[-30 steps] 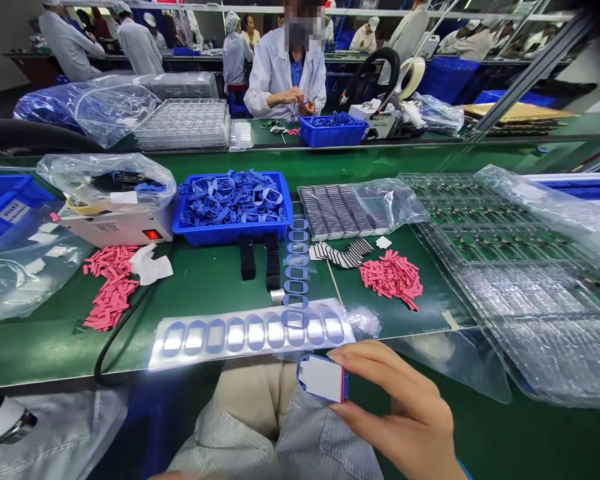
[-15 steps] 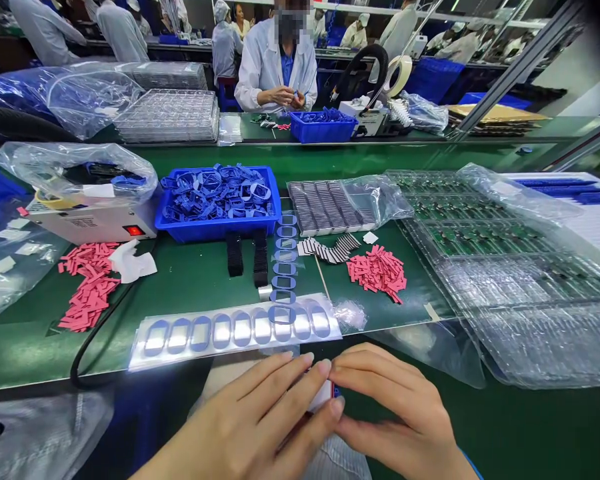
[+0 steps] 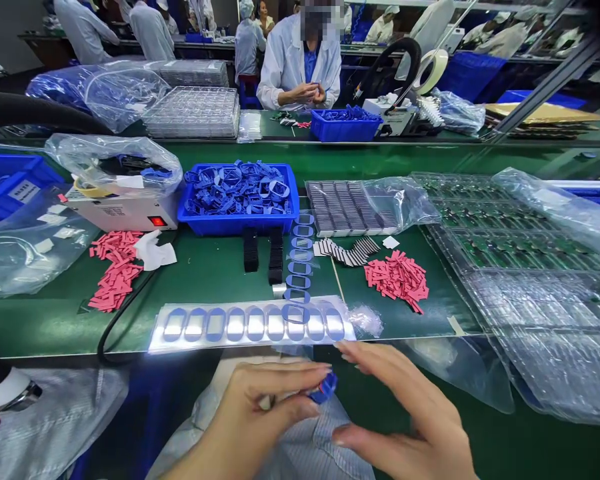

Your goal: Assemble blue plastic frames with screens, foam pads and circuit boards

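The small blue frame (image 3: 324, 389) is at 3 o'clock from the left hand (image 3: 250, 417), held between the tips of its nearly closed fingers. The right hand (image 3: 410, 417) lies at 3 o'clock from the frame, with fingers open, holding nothing and not touching it.

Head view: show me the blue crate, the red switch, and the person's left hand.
Blue crate (image 3: 239, 230), head view, front wall.
Red switch (image 3: 157, 221), head view, middle of the switch.
Left hand (image 3: 253, 413), head view, back of the hand.
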Tool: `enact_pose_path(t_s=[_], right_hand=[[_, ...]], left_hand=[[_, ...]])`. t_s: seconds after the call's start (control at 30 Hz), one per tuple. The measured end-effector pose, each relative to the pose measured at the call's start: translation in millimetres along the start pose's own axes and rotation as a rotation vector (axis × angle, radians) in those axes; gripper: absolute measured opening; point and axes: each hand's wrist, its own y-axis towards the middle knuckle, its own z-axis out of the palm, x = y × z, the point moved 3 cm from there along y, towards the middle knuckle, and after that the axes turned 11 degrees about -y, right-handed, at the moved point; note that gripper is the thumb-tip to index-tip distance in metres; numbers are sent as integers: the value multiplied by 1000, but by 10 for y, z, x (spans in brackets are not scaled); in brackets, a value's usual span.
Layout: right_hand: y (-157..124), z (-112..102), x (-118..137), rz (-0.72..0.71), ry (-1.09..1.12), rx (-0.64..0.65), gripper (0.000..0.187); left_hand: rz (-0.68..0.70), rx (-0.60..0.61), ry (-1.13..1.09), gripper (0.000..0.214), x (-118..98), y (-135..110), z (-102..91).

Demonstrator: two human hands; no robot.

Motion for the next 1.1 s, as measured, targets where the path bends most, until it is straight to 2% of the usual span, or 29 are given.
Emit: enact_pose_path(t_s=[0.07, 0.13, 0.2, 0.3, 0.47, 0.57, 0.67, 0.73, 0.77, 0.87, 0.93, 1.0, 1.1], right_hand=[[3, 56, 45, -34, -8, 10, 55], [31, 115, 95, -70, -5, 20, 51], [70, 156, 129, -78, 3, 9, 45], [116, 190, 148, -82, 18, 8, 41], [110, 218, 142, -66, 47, 10, 44], [66, 250, 91, -40, 110, 55, 49], [-9, 296, -76, 142, 188, 87, 46], [-64, 333, -198, 253, 115, 48, 32], [-84, 358, -232, 248, 35, 25, 29], [-99, 482, -211, 40, -254, 14, 32], [-90, 557, -156, -95, -387, -6, 27], [-83, 572, -117, -150, -431, -80, 21], [-117, 514, -97, -210, -329, -153, 21]], left_hand=[[-176, -53, -276, 25, 119, -17, 35], [-289, -47, -520, 31, 215, -43, 96], [-328, -30, -682, 26, 274, -61, 145], [-359, -41, -808, 22, 322, -78, 173], [-363, -54, -789, 26, 368, -101, 171], [-362, -139, -775, 27, 416, -142, 111], [-347, -308, -733, 29, 460, -212, -81], [-288, -414, -667, 29, 463, -261, -270], [-259, -452, -636, 28, 461, -283, -365], [-207, -515, -606, 27, 448, -330, -586], [-195, -530, -624, 28, 434, -338, -651], [-180, -531, -645, 29, 405, -318, -651], [-142, -512, -651, 28, 341, -223, -555]])
